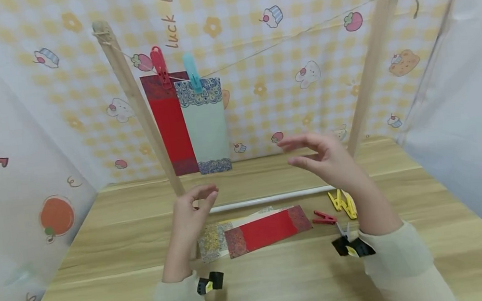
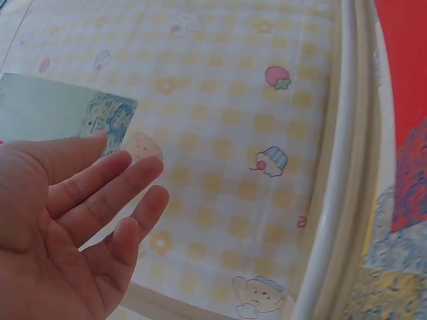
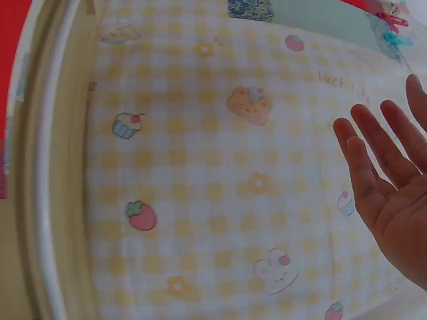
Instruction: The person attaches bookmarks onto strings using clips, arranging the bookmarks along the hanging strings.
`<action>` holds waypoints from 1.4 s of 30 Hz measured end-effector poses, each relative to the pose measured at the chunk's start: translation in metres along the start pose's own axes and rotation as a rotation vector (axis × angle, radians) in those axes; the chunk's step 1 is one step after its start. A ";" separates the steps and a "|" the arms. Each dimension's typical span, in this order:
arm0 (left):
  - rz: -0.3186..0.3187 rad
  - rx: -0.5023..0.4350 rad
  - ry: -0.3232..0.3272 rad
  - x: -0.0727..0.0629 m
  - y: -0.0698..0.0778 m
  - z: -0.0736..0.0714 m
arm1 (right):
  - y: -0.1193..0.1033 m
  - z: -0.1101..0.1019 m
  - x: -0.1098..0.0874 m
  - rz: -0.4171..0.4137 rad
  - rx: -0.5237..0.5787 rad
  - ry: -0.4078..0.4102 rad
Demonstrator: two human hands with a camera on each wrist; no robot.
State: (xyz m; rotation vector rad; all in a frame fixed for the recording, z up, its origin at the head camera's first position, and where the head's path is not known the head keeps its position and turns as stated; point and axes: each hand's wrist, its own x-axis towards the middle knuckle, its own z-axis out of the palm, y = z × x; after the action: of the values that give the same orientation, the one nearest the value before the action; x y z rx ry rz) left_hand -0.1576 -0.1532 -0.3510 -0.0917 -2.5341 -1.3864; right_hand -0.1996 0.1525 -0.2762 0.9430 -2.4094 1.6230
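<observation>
The red card [image 1: 268, 231] lies crosswise on the bench [image 1: 280, 287], nearer the left hand [image 1: 189, 214] than the right hand [image 1: 331, 159], both empty, fingers loosely parted

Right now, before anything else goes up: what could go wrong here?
1. The pale green card overlaps the hanging red card, so bumping one could shift the other.
2. Each hangs from a single clip, the light blue clip and the raised red clip; either card might twist or slip.
3. On the table, the flat red card lies over patterned cards; lifting it could drag one along.
</observation>
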 end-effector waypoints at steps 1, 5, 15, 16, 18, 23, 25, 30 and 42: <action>-0.013 -0.005 -0.008 -0.001 0.000 0.003 | 0.005 -0.001 -0.006 0.030 -0.016 0.002; -0.027 -0.019 -0.048 -0.004 0.000 0.016 | 0.026 -0.006 -0.025 0.125 -0.074 -0.015; -0.039 -0.017 -0.208 -0.007 0.000 0.043 | 0.068 -0.009 -0.050 0.256 -0.116 -0.073; -0.053 -0.009 -0.226 -0.008 -0.001 0.044 | 0.072 -0.009 -0.052 0.264 -0.121 -0.078; -0.057 0.013 -0.256 -0.009 -0.003 0.047 | 0.079 -0.008 -0.055 0.277 -0.129 -0.088; -0.075 0.061 -0.320 -0.009 -0.008 0.052 | 0.094 -0.007 -0.062 0.289 -0.147 -0.129; -0.099 0.079 -0.348 -0.009 -0.010 0.054 | 0.099 -0.005 -0.065 0.296 -0.156 -0.152; -0.136 0.103 -0.388 -0.012 -0.015 0.060 | 0.105 -0.004 -0.068 0.299 -0.167 -0.215; -0.145 0.160 -0.414 -0.014 -0.015 0.062 | 0.122 -0.003 -0.072 0.389 -0.076 -0.347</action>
State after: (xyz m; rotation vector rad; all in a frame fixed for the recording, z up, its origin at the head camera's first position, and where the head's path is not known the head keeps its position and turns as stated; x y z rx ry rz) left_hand -0.1587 -0.1090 -0.3988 -0.1852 -3.0382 -1.3207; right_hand -0.2074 0.2169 -0.4019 0.8422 -3.0271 1.5661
